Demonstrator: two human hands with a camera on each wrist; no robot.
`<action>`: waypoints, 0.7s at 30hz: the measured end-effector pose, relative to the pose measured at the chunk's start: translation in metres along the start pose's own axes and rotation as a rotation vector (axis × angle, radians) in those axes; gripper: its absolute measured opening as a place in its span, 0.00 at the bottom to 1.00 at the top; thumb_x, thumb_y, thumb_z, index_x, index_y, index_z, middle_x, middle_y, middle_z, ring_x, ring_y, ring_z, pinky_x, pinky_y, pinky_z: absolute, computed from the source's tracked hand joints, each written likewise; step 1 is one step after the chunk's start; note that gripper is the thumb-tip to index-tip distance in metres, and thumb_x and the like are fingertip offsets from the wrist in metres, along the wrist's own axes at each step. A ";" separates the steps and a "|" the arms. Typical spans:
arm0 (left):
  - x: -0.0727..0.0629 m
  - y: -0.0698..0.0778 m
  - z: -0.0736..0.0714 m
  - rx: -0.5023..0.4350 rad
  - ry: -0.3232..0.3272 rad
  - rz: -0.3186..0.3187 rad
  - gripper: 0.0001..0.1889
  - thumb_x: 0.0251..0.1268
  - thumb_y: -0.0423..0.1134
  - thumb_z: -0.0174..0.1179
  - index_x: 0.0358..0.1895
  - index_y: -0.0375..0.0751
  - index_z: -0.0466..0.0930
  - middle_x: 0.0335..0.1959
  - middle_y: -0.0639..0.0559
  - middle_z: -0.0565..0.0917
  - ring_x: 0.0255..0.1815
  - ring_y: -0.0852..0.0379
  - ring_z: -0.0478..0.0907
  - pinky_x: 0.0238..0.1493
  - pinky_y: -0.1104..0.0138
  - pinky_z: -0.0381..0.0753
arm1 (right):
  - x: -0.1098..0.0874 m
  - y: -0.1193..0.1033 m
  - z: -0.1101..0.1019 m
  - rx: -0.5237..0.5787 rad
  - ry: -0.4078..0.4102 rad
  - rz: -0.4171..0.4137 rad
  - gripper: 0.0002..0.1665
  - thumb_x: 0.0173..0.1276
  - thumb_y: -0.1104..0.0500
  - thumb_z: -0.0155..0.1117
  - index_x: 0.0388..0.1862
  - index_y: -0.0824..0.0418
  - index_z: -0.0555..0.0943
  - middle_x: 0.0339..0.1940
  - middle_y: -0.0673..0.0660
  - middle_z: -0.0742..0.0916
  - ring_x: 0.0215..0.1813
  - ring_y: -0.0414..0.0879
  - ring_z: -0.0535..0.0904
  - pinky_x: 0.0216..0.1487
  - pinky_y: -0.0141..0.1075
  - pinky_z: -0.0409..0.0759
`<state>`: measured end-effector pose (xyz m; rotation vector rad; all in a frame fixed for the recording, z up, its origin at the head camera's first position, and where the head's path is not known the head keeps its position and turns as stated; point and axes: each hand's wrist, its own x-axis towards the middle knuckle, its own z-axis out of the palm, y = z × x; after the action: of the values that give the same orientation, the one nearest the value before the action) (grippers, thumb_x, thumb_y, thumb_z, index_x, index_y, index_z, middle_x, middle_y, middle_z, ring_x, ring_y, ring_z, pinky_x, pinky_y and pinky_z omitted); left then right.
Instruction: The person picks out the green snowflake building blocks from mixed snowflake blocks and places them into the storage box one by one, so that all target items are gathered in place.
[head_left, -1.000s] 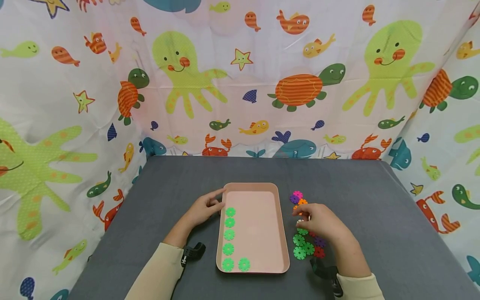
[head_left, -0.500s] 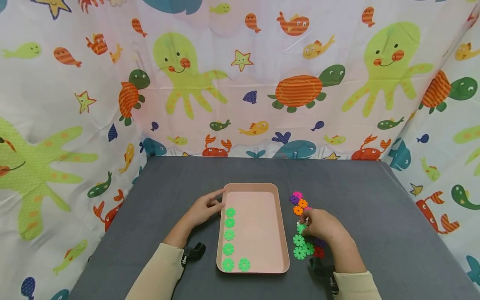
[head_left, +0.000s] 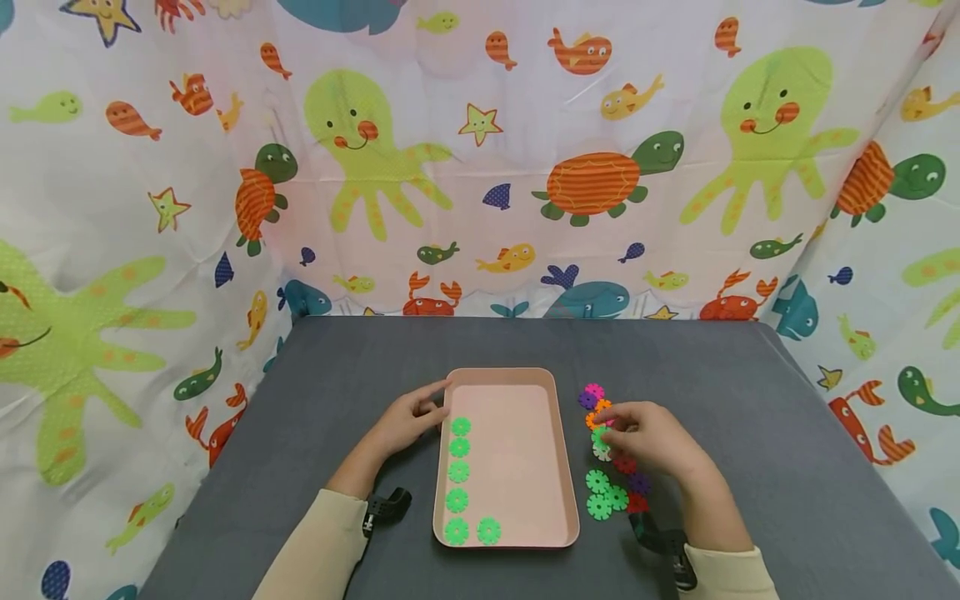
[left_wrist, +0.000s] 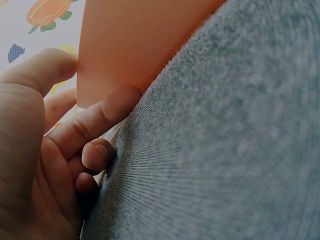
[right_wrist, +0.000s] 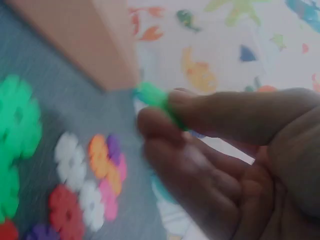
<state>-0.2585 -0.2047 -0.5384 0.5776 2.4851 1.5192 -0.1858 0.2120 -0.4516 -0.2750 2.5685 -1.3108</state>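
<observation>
My right hand (head_left: 647, 435) pinches a green flower-shaped disc (head_left: 600, 437) between thumb and fingertips. In the right wrist view this green disc (right_wrist: 152, 95) is seen nearly edge-on, raised over the table. Below and around that hand lies a loose pile of notched plastic discs: green ones (head_left: 598, 506) nearest, then red (head_left: 624, 463), white, orange, pink and purple (head_left: 587, 400). My left hand (head_left: 403, 423) touches the left side of a pink tray (head_left: 502, 375); in the left wrist view its fingers lie against the tray's outer wall (left_wrist: 135, 45).
Inside the tray, several green discs (head_left: 458, 472) form a column along the left side, with one more green disc (head_left: 489, 531) beside the bottom one. Grey cloth (head_left: 360, 350) covers the table. A sea-animal curtain (head_left: 480, 192) hangs behind and at both sides.
My right hand has picked a green disc off the pile and lifted it upward, exposing a white and a red disc beneath. The left hand and the tray have stayed put.
</observation>
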 end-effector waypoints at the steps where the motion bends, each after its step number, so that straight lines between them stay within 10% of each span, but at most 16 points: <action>1: 0.000 -0.001 0.000 -0.001 0.002 -0.001 0.30 0.77 0.44 0.62 0.78 0.47 0.67 0.24 0.48 0.84 0.16 0.58 0.67 0.24 0.66 0.69 | -0.001 -0.004 -0.002 0.047 0.008 0.005 0.15 0.71 0.64 0.69 0.55 0.68 0.85 0.32 0.56 0.86 0.33 0.56 0.86 0.34 0.45 0.84; 12: 0.000 -0.004 0.001 0.003 0.012 0.003 0.29 0.77 0.42 0.62 0.78 0.47 0.68 0.23 0.51 0.83 0.15 0.59 0.66 0.22 0.66 0.67 | -0.011 -0.045 -0.006 0.325 0.049 -0.053 0.29 0.75 0.63 0.65 0.72 0.71 0.73 0.53 0.66 0.87 0.50 0.49 0.86 0.52 0.37 0.82; 21: -0.001 -0.003 -0.001 0.022 0.007 0.001 0.29 0.78 0.43 0.61 0.78 0.48 0.67 0.24 0.53 0.84 0.17 0.59 0.67 0.25 0.66 0.70 | 0.001 -0.061 0.035 0.293 -0.019 -0.059 0.26 0.65 0.63 0.76 0.61 0.67 0.84 0.38 0.59 0.86 0.38 0.51 0.86 0.41 0.40 0.83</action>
<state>-0.2586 -0.2069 -0.5405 0.5782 2.5103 1.4980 -0.1727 0.1496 -0.4222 -0.3065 2.3274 -1.6719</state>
